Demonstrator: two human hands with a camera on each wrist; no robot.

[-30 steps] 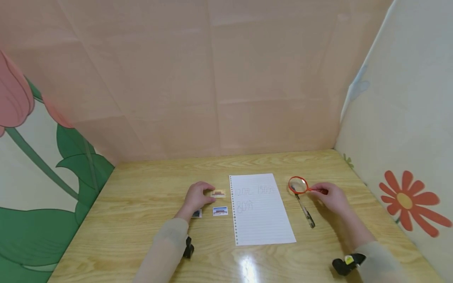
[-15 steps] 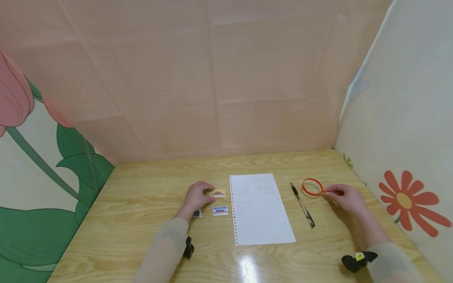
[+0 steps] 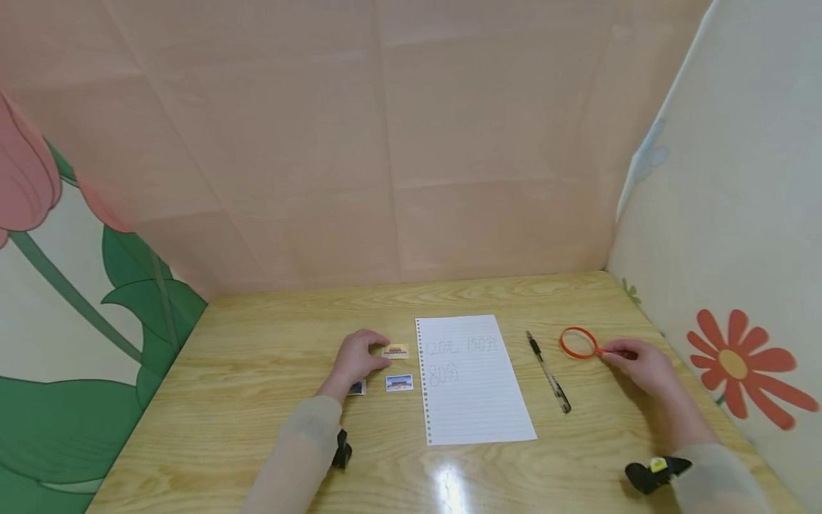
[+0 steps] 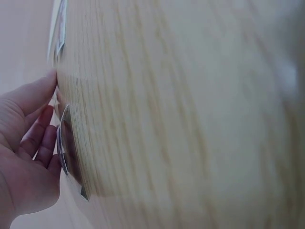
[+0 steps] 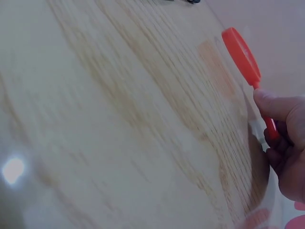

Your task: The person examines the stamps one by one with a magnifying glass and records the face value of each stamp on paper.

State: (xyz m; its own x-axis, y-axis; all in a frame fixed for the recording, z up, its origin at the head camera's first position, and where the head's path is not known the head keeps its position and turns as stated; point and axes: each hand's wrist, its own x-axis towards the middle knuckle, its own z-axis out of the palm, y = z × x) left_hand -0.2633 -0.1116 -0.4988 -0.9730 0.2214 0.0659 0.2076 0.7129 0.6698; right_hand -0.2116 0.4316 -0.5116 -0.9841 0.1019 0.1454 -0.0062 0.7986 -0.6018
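Observation:
My left hand [image 3: 357, 357] rests on the table, thumb and forefinger at opposite edges of a yellow postage stamp [image 3: 397, 351]. Just below it lies a blue-and-red stamp [image 3: 399, 383]. A dark stamp [image 3: 357, 388] shows partly from under the left wrist; a dark, slightly bowed stamp [image 4: 71, 148] is close beside the fingers in the left wrist view. On the right, my right hand [image 3: 642, 365] pinches the handle of a red magnifying glass [image 3: 579, 343]. In the right wrist view its round frame [image 5: 242, 55] is tilted above the wood, with the handle between thumb and fingers.
A lined sheet of paper [image 3: 478, 407] with handwritten numbers lies mid-table. To its right is a black pen [image 3: 549, 375]. A pink-covered wall [image 3: 398, 178] stands behind the wooden table [image 3: 257, 371], and a wall with a painted flower [image 3: 733, 364] borders the right.
My right hand has carried the magnifying glass to the right, from over the pen's tip to bare wood right of the pen. The left hand and the stamps have stayed in place.

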